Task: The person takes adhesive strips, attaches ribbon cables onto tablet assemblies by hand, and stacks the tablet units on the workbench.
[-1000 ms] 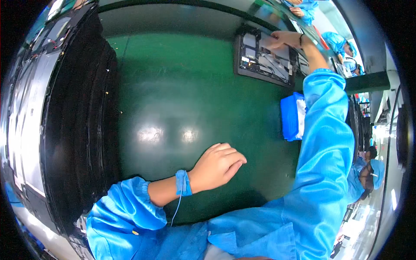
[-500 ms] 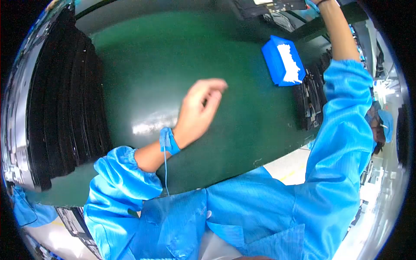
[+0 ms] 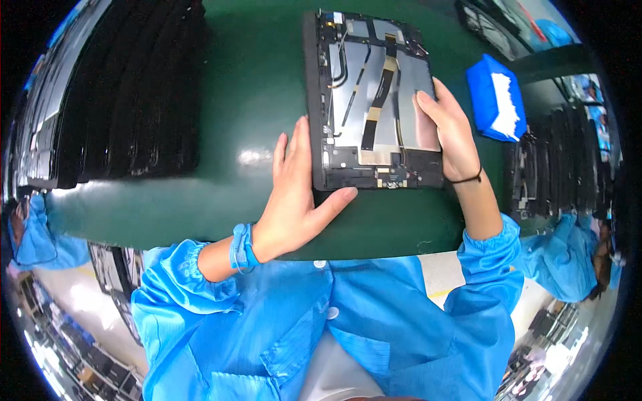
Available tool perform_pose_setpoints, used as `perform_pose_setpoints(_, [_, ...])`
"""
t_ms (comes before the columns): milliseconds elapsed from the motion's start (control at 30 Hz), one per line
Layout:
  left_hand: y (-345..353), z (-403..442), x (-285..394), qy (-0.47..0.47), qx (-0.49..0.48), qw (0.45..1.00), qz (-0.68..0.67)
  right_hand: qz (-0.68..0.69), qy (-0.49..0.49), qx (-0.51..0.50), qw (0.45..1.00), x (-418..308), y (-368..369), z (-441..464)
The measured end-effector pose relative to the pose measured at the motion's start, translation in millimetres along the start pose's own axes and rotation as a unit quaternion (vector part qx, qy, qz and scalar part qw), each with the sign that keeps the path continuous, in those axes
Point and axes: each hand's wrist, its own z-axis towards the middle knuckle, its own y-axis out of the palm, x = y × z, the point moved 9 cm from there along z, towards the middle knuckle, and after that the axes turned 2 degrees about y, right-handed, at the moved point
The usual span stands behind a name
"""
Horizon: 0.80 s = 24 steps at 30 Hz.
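A dark rectangular device (image 3: pixel 414 120) with its inside exposed, showing silver plates, flat cables and small boards, is in front of me at the upper middle. My right hand (image 3: pixel 455 134) grips its right edge, the thumb on top over the silver plate. Along the left edge lies my left hand (image 3: pixel 291 190), its fingers stretched out and the thumb spread near the lower left corner. A blue wristband (image 3: pixel 242 247) is round my left wrist, a thin black band round the right one. The device's underside is hidden.
Tall stacks of dark panels (image 3: pixel 134 100) fill the left side of the green table (image 3: pixel 247 87). At the right stand a blue bin (image 3: pixel 483 100) of white pieces and more upright dark units (image 3: pixel 555 160). People in blue (image 3: pixel 562 257) are at both sides.
My right hand has come back from the far right with the device, now in front of me. My left hand has opened out and rests against the device's left side.
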Motion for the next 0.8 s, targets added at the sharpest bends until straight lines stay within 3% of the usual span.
perform_pose_setpoints(33, [4, -3, 1, 0.01, -0.033, 0.993, 0.117, -0.034, -0.017, -0.006, 0.999, 3, 2, -1])
perform_pose_setpoints(133, [4, -12, 8, 0.0, -0.039, 0.987, 0.155, -0.076, -0.03, -0.027, 0.996, 18, 4, -2])
perform_pose_setpoints(200, [5, -16, 12, -0.01, -0.038, 0.985, 0.166, -0.23, -0.174, -0.008, 0.958, 7, 5, -9])
perform_pose_setpoints(233, [5, -16, 12, -0.015, -0.043, 0.985, 0.167, -0.172, -0.163, -0.046, 0.971, 9, 10, -10])
perform_pose_setpoints(333, [11, -17, 9, -0.028, -0.058, 0.983, 0.173, -0.124, -0.116, 0.006, 0.985, 24, -3, -11])
perform_pose_setpoints(400, [13, -18, 7, -0.022, -0.05, 0.984, 0.169, -0.113, -0.137, -0.003, 0.984, 27, -1, -15])
perform_pose_setpoints(633, [12, -20, 5, -0.022, -0.098, 0.981, 0.165, -0.213, -0.183, -0.01, 0.96, 21, -7, -33])
perform_pose_setpoints(800, [17, -23, 6, -0.029, -0.093, 0.981, 0.168, -0.324, -0.315, -0.067, 0.89, 7, 16, -52])
